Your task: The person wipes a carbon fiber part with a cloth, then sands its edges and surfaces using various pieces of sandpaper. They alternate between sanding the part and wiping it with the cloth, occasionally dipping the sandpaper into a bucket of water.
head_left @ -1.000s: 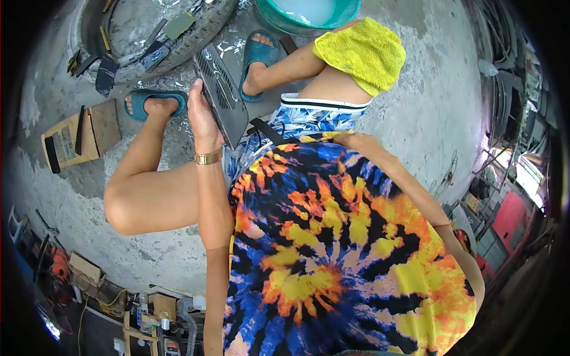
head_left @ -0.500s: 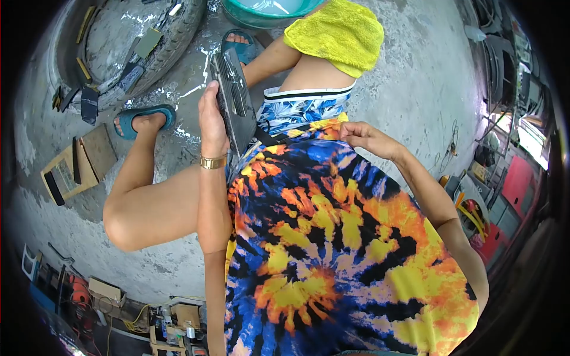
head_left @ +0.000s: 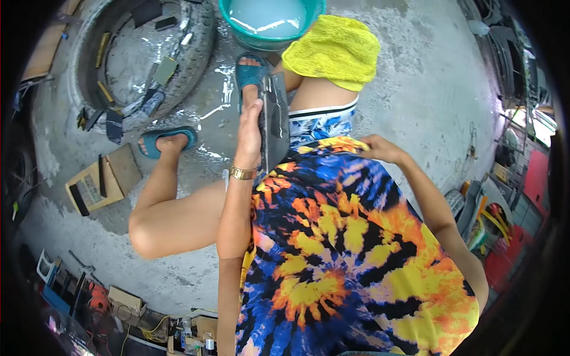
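My left hand [head_left: 250,137], with a gold watch at the wrist, grips the edge of a dark, wet-looking plastic panel [head_left: 275,121]. The panel stands nearly edge-on above my lap; it has a ribbed part, and its lower end meets my shirt. At the hem of my tie-dye shirt [head_left: 332,249], my right hand [head_left: 383,148] is closed on the fabric, its fingertips partly hidden. A yellow towel [head_left: 335,52] is draped over my right knee. Just beyond my foot stands a green basin [head_left: 323,12] of cloudy water.
A tyre [head_left: 199,65] lies on the wet concrete floor, with dark strips and a green sheet [head_left: 165,71] on it. Left of my sandal lies an opened cardboard piece [head_left: 98,184] bearing black strips. Boxes and tools line the lower left; red panels [head_left: 537,178] stand at right.
The view has shifted, so the basin and tyre show more fully. The panel has turned more edge-on in my left hand. My right hand stays at the shirt hem, its fingers less visibly curled.
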Demonstrator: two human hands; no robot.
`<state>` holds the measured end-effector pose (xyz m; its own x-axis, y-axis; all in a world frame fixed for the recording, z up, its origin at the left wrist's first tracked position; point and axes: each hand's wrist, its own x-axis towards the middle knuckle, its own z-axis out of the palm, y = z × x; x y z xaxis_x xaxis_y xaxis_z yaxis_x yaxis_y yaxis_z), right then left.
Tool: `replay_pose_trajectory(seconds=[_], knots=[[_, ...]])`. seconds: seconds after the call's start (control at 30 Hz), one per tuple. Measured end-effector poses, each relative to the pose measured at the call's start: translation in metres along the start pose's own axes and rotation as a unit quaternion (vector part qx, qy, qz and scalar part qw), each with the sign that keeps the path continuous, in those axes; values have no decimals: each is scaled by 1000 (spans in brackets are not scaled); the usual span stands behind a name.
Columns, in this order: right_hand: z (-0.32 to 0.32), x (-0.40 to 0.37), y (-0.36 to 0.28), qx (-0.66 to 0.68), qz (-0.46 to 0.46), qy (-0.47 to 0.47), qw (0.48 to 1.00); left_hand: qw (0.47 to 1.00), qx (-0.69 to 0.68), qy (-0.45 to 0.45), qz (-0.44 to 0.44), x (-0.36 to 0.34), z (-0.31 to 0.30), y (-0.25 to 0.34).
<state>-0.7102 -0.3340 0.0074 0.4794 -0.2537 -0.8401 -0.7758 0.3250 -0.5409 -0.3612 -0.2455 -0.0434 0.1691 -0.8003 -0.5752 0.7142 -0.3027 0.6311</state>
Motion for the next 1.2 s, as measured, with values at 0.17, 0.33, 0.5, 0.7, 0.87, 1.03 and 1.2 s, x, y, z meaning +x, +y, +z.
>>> replay_pose_trajectory(seconds=[0.17, 0.33, 0.5, 0.7, 0.87, 1.03, 1.2], knots=[[-8, -26, -90, 108, -47, 34, 993, 998, -60, 14, -7, -11, -4, 14], [-36, -30, -86, -271, -41, 236, 932, 998, -17, 62, -3, -20, -16, 20], [-61, -62, -72, -308, -98, 237, 916, 994, 27, 101, 11, -21, -26, 29], [-24, -48, -97, 204, -245, -176, 931, 993, 42, 111, 26, -18, -26, 26], [71, 31, -102, 134, -306, -135, 933, 994, 30, 94, 48, -15, -4, 19], [115, 42, -133, -305, -414, 17, 858, 995, 10, 78, 66, -4, -2, -15], [122, 59, -137, -304, -396, 103, 860, 996, 39, 78, 28, -30, 9, -10]])
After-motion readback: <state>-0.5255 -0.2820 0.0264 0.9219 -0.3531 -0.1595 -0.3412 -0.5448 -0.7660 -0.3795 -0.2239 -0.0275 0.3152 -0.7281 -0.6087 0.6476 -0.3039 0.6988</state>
